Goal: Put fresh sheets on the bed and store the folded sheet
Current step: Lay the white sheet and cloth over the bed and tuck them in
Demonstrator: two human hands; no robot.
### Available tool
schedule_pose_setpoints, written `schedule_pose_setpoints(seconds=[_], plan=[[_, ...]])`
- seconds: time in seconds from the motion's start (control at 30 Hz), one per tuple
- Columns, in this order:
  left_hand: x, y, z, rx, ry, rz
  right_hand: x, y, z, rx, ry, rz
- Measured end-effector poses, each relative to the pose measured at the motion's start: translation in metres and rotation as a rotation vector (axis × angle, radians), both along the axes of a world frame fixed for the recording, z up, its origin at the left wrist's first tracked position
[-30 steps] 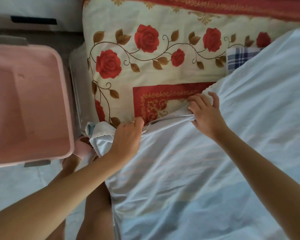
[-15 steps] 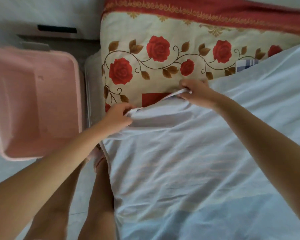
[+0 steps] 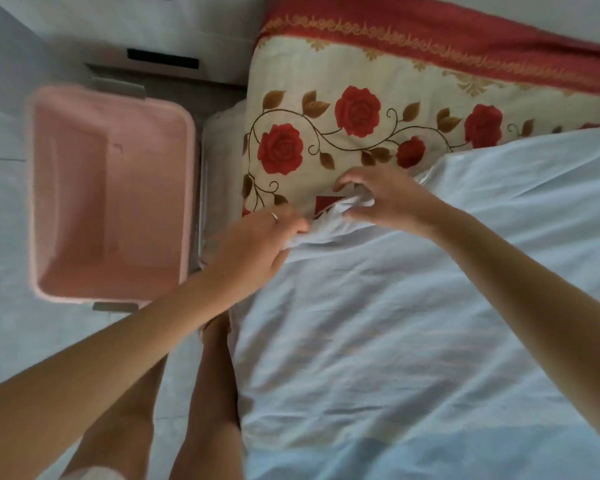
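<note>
A pale tiled floor (image 3: pixel 7 202) runs along the left side of a bed, seen from above through my own eyes. The bed wears a cream rose-patterned cover (image 3: pixel 326 81) with a red band at its far edge. Over it lies a pale sheet (image 3: pixel 413 323), lightly creased, filling the space below and to the right of my fingers. Its top corner is bunched up between my two hands.

My left hand (image 3: pixel 253 244) reaches in from the lower left. Its fingers and thumb pinch the gathered edge of the sheet, and a thin ring (image 3: pixel 274 216) shows on one finger. My right hand (image 3: pixel 388 199) comes in from the right, just beside the left. Its fingers are curled over the same bunch of cloth and seem to grip it, though the blur makes the hold hard to read.

Left of my left hand, an open pink tub (image 3: pixel 191 174) stands on the floor close against the bed. Below my hands, my bare legs (image 3: pixel 215 393) stand at the bed's edge
</note>
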State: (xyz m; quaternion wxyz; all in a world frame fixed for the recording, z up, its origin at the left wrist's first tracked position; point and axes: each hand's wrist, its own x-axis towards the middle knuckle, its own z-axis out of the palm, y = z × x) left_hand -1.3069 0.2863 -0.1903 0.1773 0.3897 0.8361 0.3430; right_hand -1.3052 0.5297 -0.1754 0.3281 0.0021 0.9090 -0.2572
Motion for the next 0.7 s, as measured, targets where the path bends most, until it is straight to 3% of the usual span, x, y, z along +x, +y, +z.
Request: schedule_pose_setpoints(seconds=[0.1, 0.2, 0.33, 0.4, 0.6, 0.7], plan=[[0.038, -0.009, 0.000, 0.048, 0.180, -0.171, 0.045, -0.005, -0.003, 0.105, 0.512, 0.016], [0.076, -0.017, -0.009, 0.069, 0.070, -0.291, 0.107, -0.011, -0.001, 0.142, 0.622, -0.031], [0.101, -0.029, -0.029, 0.033, -0.078, -0.469, 0.161, -0.013, -0.004, 0.131, 0.396, 0.034], [0.098, -0.035, -0.030, 0.007, -0.113, -0.490, 0.173, -0.015, -0.003, 0.112, 0.301, -0.035], [0.054, -0.022, -0.025, -0.120, -0.194, -0.025, 0.156, -0.027, 0.005, 0.132, -0.040, -0.299], [0.023, 0.004, -0.029, -0.221, -0.391, -0.112, 0.127, -0.021, 0.014, 0.058, -0.123, -0.239]])
